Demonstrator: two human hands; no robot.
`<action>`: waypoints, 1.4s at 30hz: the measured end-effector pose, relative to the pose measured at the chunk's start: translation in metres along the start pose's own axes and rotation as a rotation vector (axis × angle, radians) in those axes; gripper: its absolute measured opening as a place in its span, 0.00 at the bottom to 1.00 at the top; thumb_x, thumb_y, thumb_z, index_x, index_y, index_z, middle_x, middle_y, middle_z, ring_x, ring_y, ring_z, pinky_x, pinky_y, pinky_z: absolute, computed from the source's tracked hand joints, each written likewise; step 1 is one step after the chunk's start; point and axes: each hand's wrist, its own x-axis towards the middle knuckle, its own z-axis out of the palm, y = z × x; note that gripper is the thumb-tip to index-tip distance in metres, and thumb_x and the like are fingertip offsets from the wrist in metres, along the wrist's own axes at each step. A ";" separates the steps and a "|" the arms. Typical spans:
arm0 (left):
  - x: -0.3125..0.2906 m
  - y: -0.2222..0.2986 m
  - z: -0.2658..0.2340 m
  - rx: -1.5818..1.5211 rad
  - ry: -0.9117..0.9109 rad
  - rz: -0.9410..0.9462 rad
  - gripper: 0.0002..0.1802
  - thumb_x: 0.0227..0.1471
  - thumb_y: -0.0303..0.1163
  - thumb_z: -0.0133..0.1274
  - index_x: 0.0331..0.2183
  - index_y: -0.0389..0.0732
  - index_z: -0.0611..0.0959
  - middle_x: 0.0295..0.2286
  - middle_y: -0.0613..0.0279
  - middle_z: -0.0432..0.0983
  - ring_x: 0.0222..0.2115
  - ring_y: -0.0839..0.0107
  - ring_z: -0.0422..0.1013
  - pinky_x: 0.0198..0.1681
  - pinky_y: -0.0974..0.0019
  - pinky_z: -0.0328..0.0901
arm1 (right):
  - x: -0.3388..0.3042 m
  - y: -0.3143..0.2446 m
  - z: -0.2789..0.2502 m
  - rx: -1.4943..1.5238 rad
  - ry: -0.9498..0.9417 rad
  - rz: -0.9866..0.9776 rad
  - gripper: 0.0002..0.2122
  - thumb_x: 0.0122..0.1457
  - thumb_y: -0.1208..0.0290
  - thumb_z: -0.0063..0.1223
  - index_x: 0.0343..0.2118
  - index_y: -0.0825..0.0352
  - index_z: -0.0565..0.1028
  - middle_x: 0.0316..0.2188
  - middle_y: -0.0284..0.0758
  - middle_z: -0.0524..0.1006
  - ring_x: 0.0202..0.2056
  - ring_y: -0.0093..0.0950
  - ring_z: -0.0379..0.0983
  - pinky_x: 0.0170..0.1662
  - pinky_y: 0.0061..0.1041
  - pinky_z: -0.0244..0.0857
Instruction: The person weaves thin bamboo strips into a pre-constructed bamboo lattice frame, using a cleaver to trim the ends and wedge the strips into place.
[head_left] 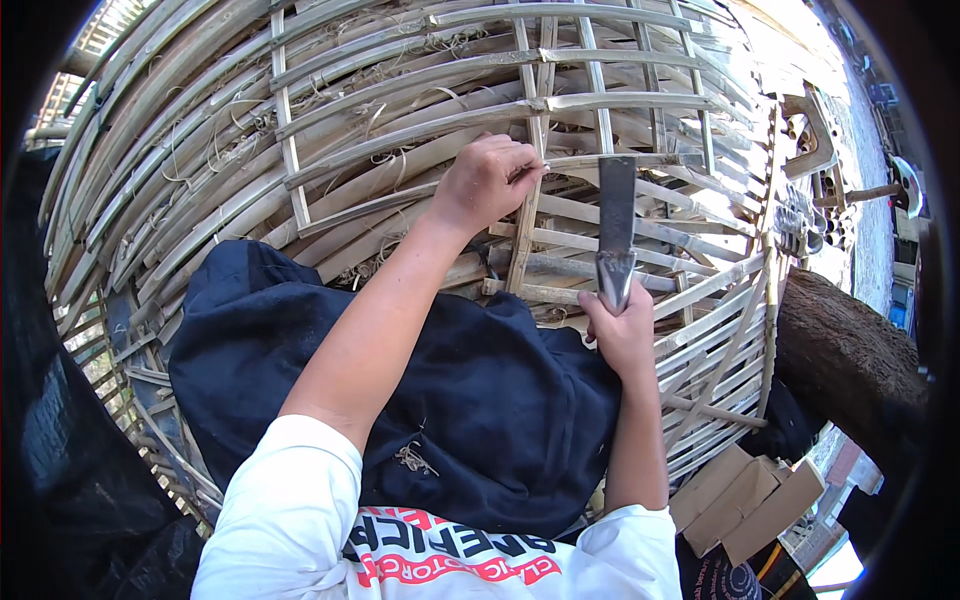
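Note:
My left hand (487,180) is closed in a pinch beside an upright bamboo strip (525,235) of a slatted lattice. A pale bit shows at its fingertips, too small to make out. To the right of it, my right hand (622,328) grips a chopping knife (617,205) with a dark, straight, square-ended blade and a shiny metal socket. The blade points away from me, over the bamboo slats (690,215); the handle is mostly hidden in my fist. Dark cloth (480,390) covers my lap, with a few pale shavings (415,460) on it.
Long split bamboo strips (200,120) lie under and beyond the lattice, with curled shavings among them. A thick log (845,340) stands at the right. Below it lies a cardboard box (745,505). Black sheeting (75,440) hangs at the left.

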 end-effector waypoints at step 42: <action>0.002 0.003 -0.005 0.027 -0.066 -0.056 0.09 0.40 0.23 0.64 0.23 0.35 0.78 0.24 0.58 0.72 0.27 0.61 0.70 0.32 0.61 0.66 | 0.017 -0.016 0.032 -0.203 -0.006 -0.139 0.15 0.52 0.67 0.57 0.37 0.72 0.69 0.23 0.49 0.76 0.26 0.47 0.77 0.33 0.38 0.68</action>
